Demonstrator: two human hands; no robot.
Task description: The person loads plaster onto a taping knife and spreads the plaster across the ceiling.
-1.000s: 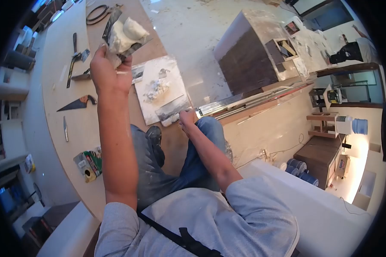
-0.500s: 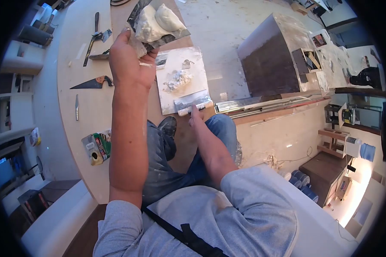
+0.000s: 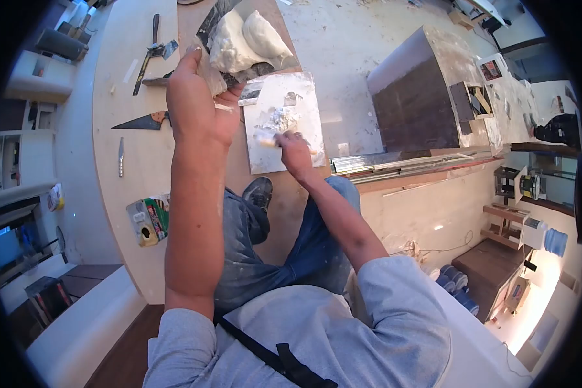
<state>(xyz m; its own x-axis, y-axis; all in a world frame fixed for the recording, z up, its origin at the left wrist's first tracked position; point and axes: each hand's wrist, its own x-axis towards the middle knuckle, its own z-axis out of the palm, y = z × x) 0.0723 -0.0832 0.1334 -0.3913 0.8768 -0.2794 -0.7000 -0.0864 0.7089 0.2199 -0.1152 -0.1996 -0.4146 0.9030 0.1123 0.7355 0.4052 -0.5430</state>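
Note:
Raised at the upper middle, my left hand (image 3: 204,97) is closed on a dark, smeared plate (image 3: 208,29) that bears a big lump of white paste (image 3: 239,44). My right hand (image 3: 295,154) is lower and to the right, its fingers wrapped round the handle of a wide putty knife (image 3: 266,138), partly blurred. That knife is over a white-smeared board (image 3: 265,163), beside a crumbly white heap (image 3: 283,119) on it. A metal blade (image 3: 249,93) lies at the board's upper left.
On the wooden sheet (image 3: 136,149) to the left lie a handsaw (image 3: 139,121), a thin knife (image 3: 121,157), a hammer-like tool (image 3: 154,50) and a green can (image 3: 150,221). A large brown box (image 3: 410,97) and metal strips (image 3: 381,161) are on the right.
My right hand has lifted the putty knife from the board's lower edge and moved up toward the white heap. The left hand still holds the loaded plate; the whole view has shifted.

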